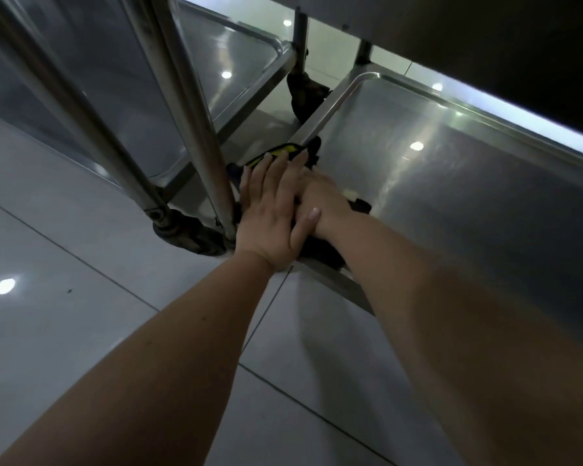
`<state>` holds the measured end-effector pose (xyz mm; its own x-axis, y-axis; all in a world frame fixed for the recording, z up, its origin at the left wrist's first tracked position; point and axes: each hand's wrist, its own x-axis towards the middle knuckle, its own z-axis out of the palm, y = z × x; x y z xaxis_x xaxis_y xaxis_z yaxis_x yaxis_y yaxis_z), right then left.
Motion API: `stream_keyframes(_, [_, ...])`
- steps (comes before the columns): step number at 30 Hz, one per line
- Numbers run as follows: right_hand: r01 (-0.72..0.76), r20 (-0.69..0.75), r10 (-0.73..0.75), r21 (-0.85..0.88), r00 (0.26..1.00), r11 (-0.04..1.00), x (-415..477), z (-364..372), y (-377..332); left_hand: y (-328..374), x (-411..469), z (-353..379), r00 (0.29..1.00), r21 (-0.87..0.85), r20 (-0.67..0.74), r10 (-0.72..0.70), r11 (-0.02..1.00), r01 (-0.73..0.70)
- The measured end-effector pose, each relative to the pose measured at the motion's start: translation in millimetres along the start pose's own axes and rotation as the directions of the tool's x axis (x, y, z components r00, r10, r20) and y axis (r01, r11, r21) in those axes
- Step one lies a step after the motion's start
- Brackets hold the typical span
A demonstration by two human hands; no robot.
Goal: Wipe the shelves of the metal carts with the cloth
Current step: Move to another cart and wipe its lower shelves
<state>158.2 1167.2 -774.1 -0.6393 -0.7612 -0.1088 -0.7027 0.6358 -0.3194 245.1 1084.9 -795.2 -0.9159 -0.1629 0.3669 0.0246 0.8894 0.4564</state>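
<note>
A dark cloth with a yellow patch (283, 153) lies on the near left corner of the bottom shelf (451, 183) of a metal cart. My left hand (270, 210) lies flat with straight fingers on top of the cloth and over my right hand (323, 200). My right hand presses on the cloth beneath it; its fingers are mostly hidden. More dark cloth (320, 252) shows under my wrists at the shelf's front rim.
A second metal cart's bottom shelf (236, 62) stands to the left, with upright posts (196, 122) and a caster wheel (186, 233) close to my left hand. Another caster (305, 92) sits between the carts. An upper shelf overhangs top right. Glossy floor tiles (64, 264) lie below.
</note>
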Motion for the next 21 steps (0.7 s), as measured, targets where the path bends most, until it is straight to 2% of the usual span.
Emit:
stream_keyframes(4, [0.092,0.007,-0.093,0.117,0.996,0.989,-24.3,-4.7,1.5,0.4,-0.7,1.4,0.997,-0.034,-0.046,0.062,0.997,-0.063])
stream_keyframes(9, [0.018,0.052,-0.024,0.108,0.998,0.994,-29.8,-8.7,-5.5,0.5,-0.5,-3.7,0.997,-0.08,-0.007,0.079,0.994,-0.08])
stream_keyframes(12, [-0.011,0.086,-0.006,0.196,0.996,0.981,-30.7,-8.2,-5.1,5.3,9.0,-8.1,0.994,-0.265,0.074,-0.081,0.959,0.098])
stream_keyframes(14, [-0.031,0.082,0.014,0.209,0.997,0.977,-37.7,-6.8,-7.3,8.6,16.9,-12.7,0.974,-0.322,0.114,-0.194,0.921,0.221])
stream_keyframes(21, [0.072,-0.025,-0.069,0.165,0.997,0.984,-114.6,6.7,0.9,32.7,7.7,-9.4,0.965,-0.119,0.247,-0.083,0.986,0.115])
